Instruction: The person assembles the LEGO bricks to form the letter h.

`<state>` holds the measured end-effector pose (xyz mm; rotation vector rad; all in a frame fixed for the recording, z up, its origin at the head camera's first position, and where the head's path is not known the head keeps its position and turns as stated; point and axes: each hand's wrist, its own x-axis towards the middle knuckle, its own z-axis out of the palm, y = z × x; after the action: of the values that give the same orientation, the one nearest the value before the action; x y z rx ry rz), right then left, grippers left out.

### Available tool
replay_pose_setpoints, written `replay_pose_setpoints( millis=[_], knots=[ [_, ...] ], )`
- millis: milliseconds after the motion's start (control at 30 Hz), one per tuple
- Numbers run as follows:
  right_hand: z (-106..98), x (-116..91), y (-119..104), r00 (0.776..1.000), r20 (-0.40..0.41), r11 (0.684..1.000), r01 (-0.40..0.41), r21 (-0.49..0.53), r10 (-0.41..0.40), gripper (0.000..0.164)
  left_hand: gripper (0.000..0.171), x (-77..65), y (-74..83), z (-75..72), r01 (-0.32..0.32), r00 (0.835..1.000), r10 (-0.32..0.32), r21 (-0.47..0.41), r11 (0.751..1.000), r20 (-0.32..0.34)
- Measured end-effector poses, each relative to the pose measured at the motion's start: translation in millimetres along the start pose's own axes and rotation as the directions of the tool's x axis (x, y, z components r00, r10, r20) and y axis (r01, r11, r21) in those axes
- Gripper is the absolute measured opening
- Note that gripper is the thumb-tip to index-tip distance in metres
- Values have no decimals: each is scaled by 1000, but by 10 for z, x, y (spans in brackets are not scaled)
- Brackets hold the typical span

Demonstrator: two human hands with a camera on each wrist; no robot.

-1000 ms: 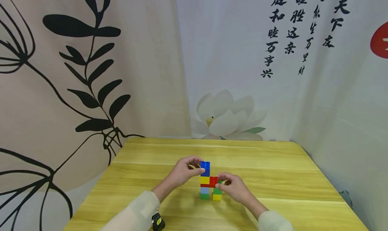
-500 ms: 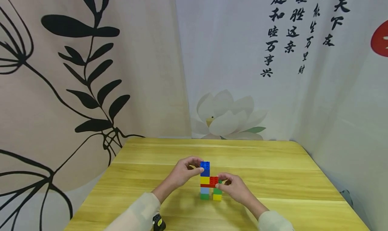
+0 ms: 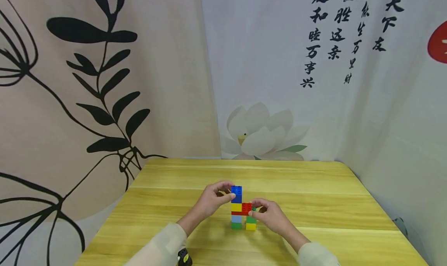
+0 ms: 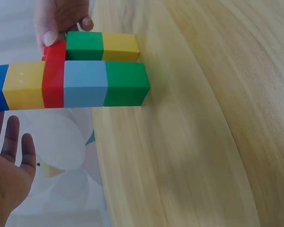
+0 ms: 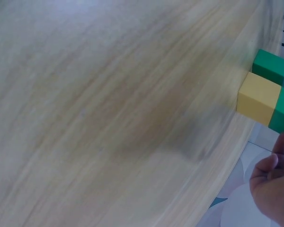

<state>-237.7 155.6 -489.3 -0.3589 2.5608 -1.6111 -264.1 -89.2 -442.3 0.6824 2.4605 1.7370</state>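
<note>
A toy-brick structure is between the two hands. Its left column stacks a green brick (image 4: 127, 84), a light blue brick (image 4: 85, 84), a red brick (image 3: 246, 207), a yellow brick (image 3: 236, 207) and a blue brick (image 3: 236, 194) on top. The red brick bridges to a shorter right column of yellow (image 3: 250, 226) and green bricks (image 3: 250, 219). My left hand (image 3: 213, 198) pinches the blue brick from the left. At the red brick's right end, my right hand (image 3: 271, 214) grips with thumb and fingers, partly covering a green stud. Whether the base touches the table I cannot tell.
A wooden table (image 3: 167, 215) extends under the structure, its far edge close to a printed curtain (image 3: 258, 64). A dark wrist device (image 3: 184, 257) with a yellow spot shows below the left sleeve (image 3: 164, 242). Shadows fall on the wood near the bricks.
</note>
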Motion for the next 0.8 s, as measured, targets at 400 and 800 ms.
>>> replay_pose_setpoints(
  millis=[400,800],
  knots=[
    [4,-5,-1,1000,-5,1000,-4,4,4,32,28,1,-26,17,-21,1000,21,-1,1000,-7],
    [31,-20,-41,1000,-17,1000,-12,3,12,33,28,-11,-28,22,-21,1000,21,-23,1000,-13]
  ],
)
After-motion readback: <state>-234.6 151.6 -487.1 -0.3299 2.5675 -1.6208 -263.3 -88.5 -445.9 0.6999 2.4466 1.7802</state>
